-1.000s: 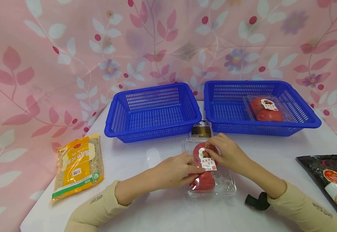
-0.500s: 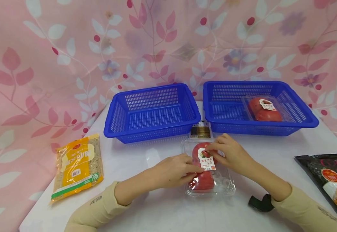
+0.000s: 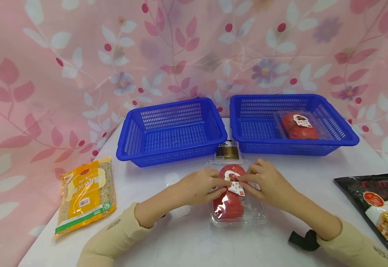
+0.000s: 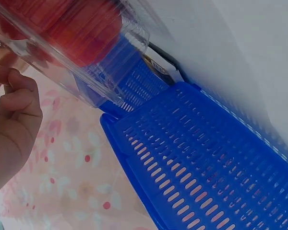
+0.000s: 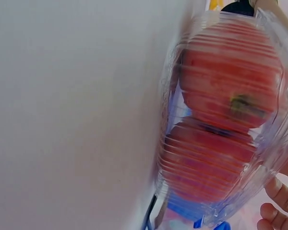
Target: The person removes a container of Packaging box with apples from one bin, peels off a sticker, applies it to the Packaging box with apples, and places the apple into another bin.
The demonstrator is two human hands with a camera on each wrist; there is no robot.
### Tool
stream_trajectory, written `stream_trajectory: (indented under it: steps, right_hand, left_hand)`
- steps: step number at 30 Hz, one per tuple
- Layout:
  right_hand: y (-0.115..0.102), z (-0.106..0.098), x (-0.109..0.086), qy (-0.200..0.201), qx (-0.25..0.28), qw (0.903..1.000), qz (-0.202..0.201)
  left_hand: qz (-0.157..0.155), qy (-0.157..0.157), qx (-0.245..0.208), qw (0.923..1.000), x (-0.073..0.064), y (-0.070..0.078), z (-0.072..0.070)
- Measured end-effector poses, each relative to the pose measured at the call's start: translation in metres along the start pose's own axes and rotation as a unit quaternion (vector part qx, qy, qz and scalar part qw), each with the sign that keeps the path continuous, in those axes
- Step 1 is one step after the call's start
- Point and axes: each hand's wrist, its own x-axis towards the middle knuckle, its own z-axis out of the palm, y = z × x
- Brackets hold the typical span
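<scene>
A clear plastic clamshell box with two round red fruits lies on the table in front of the person. A white printed label sits on its lid, its lower left part bent up. My left hand pinches the label's left edge between thumb and fingers. From the right, my right hand pinches the label's right side near its top. The left wrist view shows the curled fingers beside the box. In the right wrist view, fingertips show at the box's side.
Two blue baskets stand behind; the right basket holds another box of red fruit. A black-and-gold package lies between them. A yellow grain bag is at left, a black food bag at right, a black elbow-shaped piece by the right sleeve.
The left hand has moved up along the label, and the label's lower left part, flat before, is now bent up. The right fingers stay near its top. The head view has shifted slightly.
</scene>
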Motion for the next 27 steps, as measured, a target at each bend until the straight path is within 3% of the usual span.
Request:
stream_trajectory:
  steps: [11, 16, 20, 27]
  right_hand:
    - [-0.0067, -0.0065, -0.0054, 0.016, 0.012, 0.9993, -0.031]
    - [-0.0083, -0.0067, -0.0054, 0.014, 0.019, 0.9990, -0.037]
    - [-0.0091, -0.0060, -0.0051, 0.007, 0.020, 0.9991, -0.036]
    - [-0.0089, -0.0055, -0.0067, 0.004, 0.024, 0.9994, -0.026]
  left_hand:
    - [-0.010, 0.002, 0.040, 0.9991, 0.0009, 0.0029, 0.0003]
    - [-0.006, -0.021, 0.043, 0.9988, 0.0016, 0.0050, 0.0008]
    - [-0.021, -0.043, 0.044, 0.9979, 0.0008, 0.0060, 0.0006]
    - [-0.040, -0.046, 0.041, 0.9973, -0.0072, 0.0032, -0.0024]
